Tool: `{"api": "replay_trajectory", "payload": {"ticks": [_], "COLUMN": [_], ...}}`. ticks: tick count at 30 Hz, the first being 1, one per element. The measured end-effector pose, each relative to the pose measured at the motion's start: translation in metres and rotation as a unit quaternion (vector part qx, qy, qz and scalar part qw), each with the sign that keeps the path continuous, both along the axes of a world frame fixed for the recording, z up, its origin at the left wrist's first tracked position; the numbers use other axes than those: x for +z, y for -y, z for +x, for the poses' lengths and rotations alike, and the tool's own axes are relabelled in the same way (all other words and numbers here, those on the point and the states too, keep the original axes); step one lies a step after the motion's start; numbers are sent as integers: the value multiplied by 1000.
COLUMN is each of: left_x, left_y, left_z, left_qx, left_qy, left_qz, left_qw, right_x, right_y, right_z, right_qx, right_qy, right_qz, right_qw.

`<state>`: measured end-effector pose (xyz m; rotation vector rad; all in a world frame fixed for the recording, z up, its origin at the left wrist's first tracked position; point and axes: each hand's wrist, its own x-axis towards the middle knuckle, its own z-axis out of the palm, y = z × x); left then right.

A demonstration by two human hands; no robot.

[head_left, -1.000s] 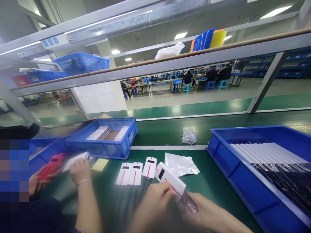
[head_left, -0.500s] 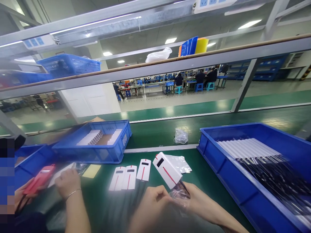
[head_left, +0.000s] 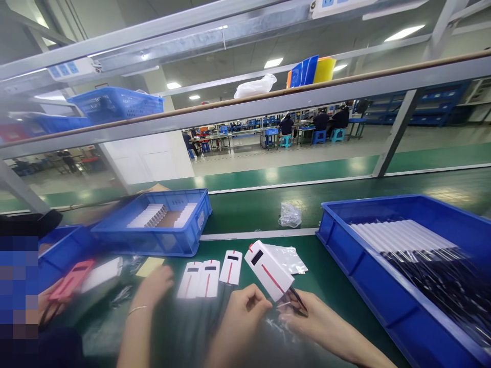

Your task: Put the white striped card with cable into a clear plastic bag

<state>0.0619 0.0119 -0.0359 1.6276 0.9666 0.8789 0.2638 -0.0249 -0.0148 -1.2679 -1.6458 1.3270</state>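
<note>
White power bank [head_left: 269, 270] with a red stripe, held tilted above the green bench [head_left: 337, 286], its lower end entering a clear plastic sleeve [head_left: 286, 309]. Far left: a co-worker's hand holds a red unit [head_left: 71, 280], and the same person's other hand [head_left: 155, 286] is beside a white unit [head_left: 102, 275]; these hands are not the wearer's. Behind them is a small blue bin [head_left: 153, 225] of white parts. Centre: three white units [head_left: 209, 273] lie flat in a row. Left hand [head_left: 243, 309]: fingers curled, thumb and forefinger pinched on the sleeve's mouth. Right hand [head_left: 314, 319]: fingertips closed on the sleeve's other edge beneath the power bank. For a clean insertion, the mouth should probably be kept spread and taut, the body aligned with the sleeve's long axis, so corners do not snag. Beyond the power bank lies an empty flat bag [head_left: 289, 258]. Right: a large blue bin [head_left: 345, 250] of bagged units.
</note>
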Motion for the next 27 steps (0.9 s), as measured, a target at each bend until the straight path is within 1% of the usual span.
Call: {"api": "replay_trajectory", "payload": {"ticks": [6,8,10,12,14,16,18,22,25,27], "left_x": [-10,-11,-11,-8,-5,-2,0,3,3,2], "left_y": [-13,-16,-17,-16,-13,-9,-4,3,5,4], "left_z": [-16,-20,-21,-18,-14,-10,-7,-2,-1,-2], "left_qx": [1,-6,-16,-26,-38,-43,-43,-46,-48,-43], "left_qy": [20,29,36,33,26,18,3,-18,19,50], "left_qz": [-43,-51,-53,-50,-46,-46,-51,-61,-75,-95], "left_qw": [999,998,998,998,998,998,998,997,996,993], "right_x": [0,-1,-1,0,2,4,4,4,8,11], "right_y": [9,13,16,17,15,12,8,2,1,1], "right_z": [15,20,22,20,16,10,5,-6,-13,-16], "right_qx": [-38,-53,-64,-70,-65,-51,-31,5,25,23], "right_qy": [84,128,143,108,48,-4,-35,-52,-58,-58], "right_qz": [35,48,47,28,7,-9,-16,-24,-26,-23], "right_qw": [995,989,987,991,997,999,999,998,998,998]}}
